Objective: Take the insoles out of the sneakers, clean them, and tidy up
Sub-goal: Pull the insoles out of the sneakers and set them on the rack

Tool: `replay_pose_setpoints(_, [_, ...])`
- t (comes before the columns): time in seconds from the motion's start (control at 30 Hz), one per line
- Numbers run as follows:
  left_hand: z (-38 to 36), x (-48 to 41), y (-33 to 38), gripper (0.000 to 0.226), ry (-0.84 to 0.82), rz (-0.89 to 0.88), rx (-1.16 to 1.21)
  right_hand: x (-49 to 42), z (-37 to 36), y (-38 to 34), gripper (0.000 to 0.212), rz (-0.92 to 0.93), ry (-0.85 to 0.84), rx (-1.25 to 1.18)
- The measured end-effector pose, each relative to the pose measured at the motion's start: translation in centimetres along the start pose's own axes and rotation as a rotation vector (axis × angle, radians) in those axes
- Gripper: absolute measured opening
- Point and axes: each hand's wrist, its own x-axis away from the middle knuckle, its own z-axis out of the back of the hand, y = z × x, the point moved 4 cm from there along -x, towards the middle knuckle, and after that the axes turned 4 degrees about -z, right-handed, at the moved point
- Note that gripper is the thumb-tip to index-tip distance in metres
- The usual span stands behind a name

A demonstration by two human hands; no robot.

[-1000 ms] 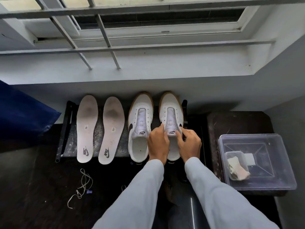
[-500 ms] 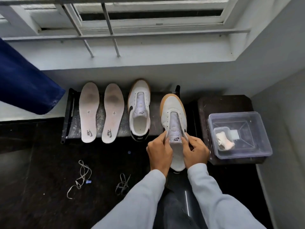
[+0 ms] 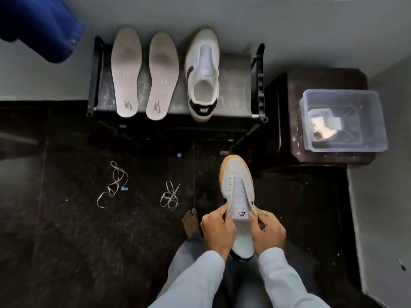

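Head view, sweeping left to right: far left, a blue cloth (image 3: pixel 40 25) hanging into the top corner. Next, down on the dark floor, one loose lace (image 3: pixel 113 183); above it, on the black rack (image 3: pixel 235 85), two grey-stained insoles (image 3: pixel 126 72) laid flat side by side, logo ends toward the camera, already out of the shoes and probably parked there for cleaning. Below them a second lace (image 3: pixel 170 195) in a tangle, just beside a bare foot (image 3: pixel 190 223). Then one white sneaker (image 3: pixel 202 72) on the rack, heel toward the camera, mouth open and seemingly empty. Now the action: left hand (image 3: pixel 219 232) pinching the left edge of the tongue (image 3: pixel 240 201) of the second sneaker (image 3: pixel 236 178), held off the rack over the floor, toe pointing away. Right hand (image 3: pixel 270 234) mirroring, thumb pinching the tongue's right edge, other fingers curled at the collar, likely to pull the mouth wide. Far right, a clear tub (image 3: pixel 342 92) on a dark stand (image 3: pixel 289 112), rag (image 3: pixel 322 132) inside, handy for the wiping.
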Motion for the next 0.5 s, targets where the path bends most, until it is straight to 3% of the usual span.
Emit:
replay_pose_setpoints(0.23, [-6.6, -0.5, -10.5, 0.026, 0.008, 0.152, -0.060, -3.2, -6.7, 7.3, 0.014, 0.034, -0.301, 0.353])
replay_pose_setpoints(0.5, [-17.6, -7.5, -20.5, 0.022, 0.031, 0.176, -0.083, -12.4, -16.8, 17.4, 0.017, 0.099, -0.396, 0.324])
